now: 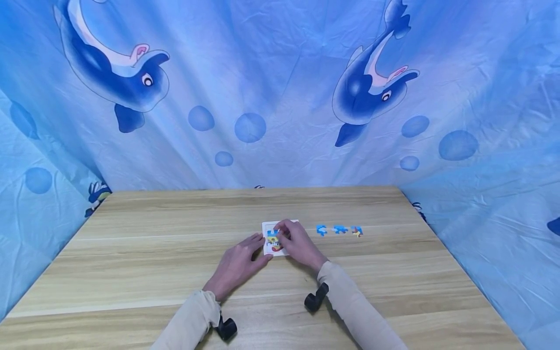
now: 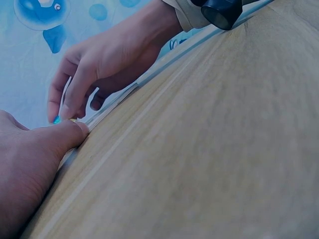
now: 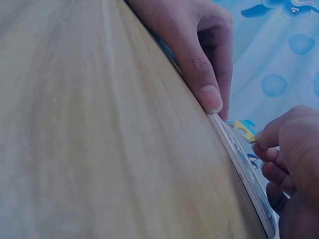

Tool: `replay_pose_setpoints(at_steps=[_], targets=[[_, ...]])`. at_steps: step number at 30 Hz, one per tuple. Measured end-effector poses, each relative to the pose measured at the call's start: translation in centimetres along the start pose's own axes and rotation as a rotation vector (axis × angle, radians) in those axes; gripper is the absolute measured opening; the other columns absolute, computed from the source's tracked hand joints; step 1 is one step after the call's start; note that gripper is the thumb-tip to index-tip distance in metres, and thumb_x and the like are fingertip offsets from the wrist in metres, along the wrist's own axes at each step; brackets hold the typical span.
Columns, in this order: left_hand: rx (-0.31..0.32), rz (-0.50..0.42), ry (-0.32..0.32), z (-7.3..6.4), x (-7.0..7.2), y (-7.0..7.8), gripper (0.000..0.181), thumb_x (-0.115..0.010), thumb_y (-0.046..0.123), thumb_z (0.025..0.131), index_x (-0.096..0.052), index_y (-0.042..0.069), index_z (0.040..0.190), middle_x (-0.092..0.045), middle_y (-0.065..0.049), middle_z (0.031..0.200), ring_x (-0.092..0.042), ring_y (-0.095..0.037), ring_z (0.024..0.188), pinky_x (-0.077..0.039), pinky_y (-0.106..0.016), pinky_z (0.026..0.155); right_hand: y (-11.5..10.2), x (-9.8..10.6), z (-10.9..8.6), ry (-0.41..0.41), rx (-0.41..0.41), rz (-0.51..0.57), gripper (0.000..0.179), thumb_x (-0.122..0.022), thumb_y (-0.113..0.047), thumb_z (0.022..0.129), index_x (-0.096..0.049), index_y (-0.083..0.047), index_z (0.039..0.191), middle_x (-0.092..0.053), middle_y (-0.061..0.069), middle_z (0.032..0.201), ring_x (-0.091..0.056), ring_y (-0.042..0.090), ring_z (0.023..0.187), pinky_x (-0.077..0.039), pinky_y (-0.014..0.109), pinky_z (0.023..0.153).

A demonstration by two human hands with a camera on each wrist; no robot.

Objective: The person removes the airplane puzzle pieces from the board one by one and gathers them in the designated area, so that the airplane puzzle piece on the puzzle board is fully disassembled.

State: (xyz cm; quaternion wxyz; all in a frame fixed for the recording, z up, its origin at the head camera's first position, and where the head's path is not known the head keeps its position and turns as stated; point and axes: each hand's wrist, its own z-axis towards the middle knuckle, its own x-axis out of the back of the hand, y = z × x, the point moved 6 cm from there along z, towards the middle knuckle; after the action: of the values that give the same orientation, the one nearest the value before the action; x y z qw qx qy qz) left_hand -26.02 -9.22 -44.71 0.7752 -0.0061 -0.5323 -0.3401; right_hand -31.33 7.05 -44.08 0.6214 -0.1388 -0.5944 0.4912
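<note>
A small jigsaw board point(image 1: 264, 226) with a white border lies on the table, partly filled with blue and yellow picture pieces. My left hand point(image 1: 238, 262) rests at its near left corner, fingertips along the left edge and the thumb against the near edge. Over the board's right part, my right hand point(image 1: 302, 245) pinches a puzzle piece point(image 3: 247, 130) between thumb and finger. This piece, yellow and blue, is tilted just above the board in the right wrist view. The right hand covers part of the picture in the head view.
Three loose spots of puzzle pieces lie in a row right of the board: a blue one point(image 1: 321, 230), a blue one in the middle point(image 1: 340, 229) and a blue, red and yellow one point(image 1: 357, 231). A dolphin-print curtain point(image 1: 280, 97) hangs behind the wooden table point(image 1: 153, 272).
</note>
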Motion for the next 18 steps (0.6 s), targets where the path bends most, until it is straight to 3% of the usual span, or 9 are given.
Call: replay_pose_setpoints(at_steps=[7,18], targets=[[0.015,-0.004,-0.003,0.0,0.0,-0.1,0.053,-0.075,0.041,0.095,-0.07,0.005,0.133,-0.064,-0.015,0.138,-0.06,-0.032,0.13,-0.054,-0.05,0.099,-0.1,0.5,-0.3,0.032,0.05,0.019,0.015,-0.061,-0.002,0.102,-0.066,-0.002,0.116,-0.061,0.002,0.095,-0.058,0.017,0.09,-0.051,0.032,0.081],[0.028,-0.001,-0.013,0.1,-0.1,-0.2,0.055,-0.074,0.042,0.095,-0.07,0.004,0.133,-0.064,-0.015,0.139,-0.059,-0.033,0.13,-0.053,-0.05,0.101,0.9,1.9,-1.5,0.049,-0.011,0.021,0.015,-0.061,-0.004,0.102,-0.067,-0.005,0.117,-0.059,0.003,0.098,-0.055,0.019,0.092,-0.048,0.035,0.081]])
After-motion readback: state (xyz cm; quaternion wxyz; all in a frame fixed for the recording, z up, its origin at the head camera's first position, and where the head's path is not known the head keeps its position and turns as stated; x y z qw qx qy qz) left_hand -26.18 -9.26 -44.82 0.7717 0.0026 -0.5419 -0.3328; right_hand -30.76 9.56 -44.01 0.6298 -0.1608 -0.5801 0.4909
